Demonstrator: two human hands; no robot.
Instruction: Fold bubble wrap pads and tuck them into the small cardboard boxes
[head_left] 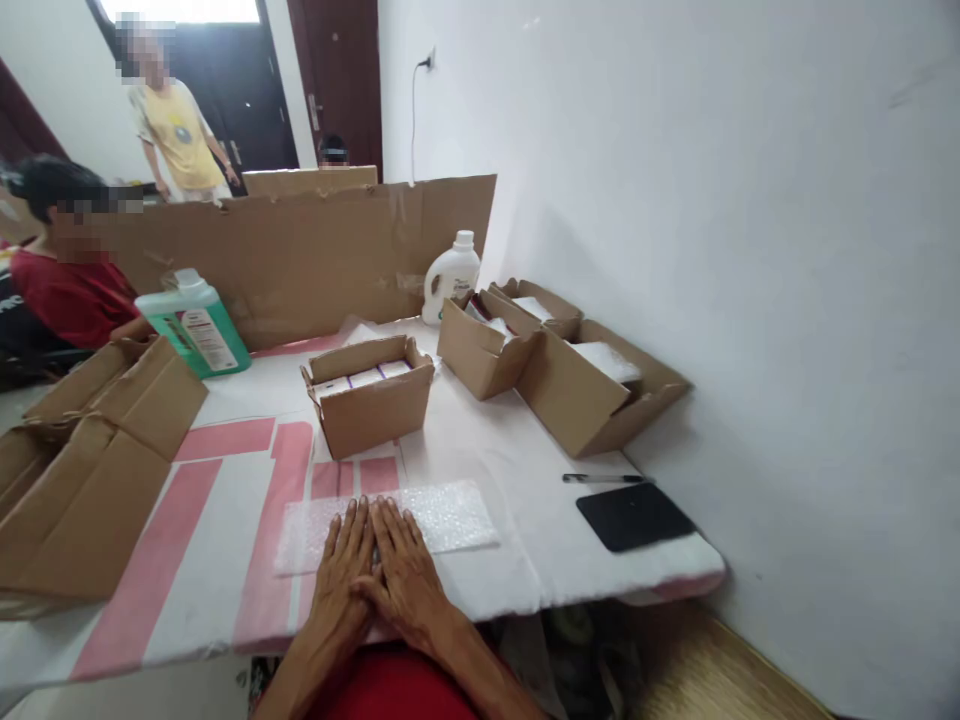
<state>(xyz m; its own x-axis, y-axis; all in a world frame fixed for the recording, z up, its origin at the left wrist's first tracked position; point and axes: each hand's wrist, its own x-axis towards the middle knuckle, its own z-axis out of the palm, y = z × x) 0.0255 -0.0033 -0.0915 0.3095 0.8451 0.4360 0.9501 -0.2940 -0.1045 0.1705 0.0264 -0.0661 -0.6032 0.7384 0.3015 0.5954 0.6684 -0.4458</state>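
A flat strip of bubble wrap (457,515) lies across the near part of the table. Side by side on it rest my left hand (341,575) and my right hand (405,570), palms down, fingers stretched forward, thumbs overlapping. Neither hand grips anything. Just beyond the wrap stands an open cardboard box (379,410) with several white packs (366,377) inside, their edges marked purple.
Open cardboard boxes stand at the left (90,500) and right (574,400). A green liquid jug (199,325) and a white jug (454,275) stand before a cardboard panel (322,255). A pen (604,478) and black pad (634,517) lie right. Other people are beyond.
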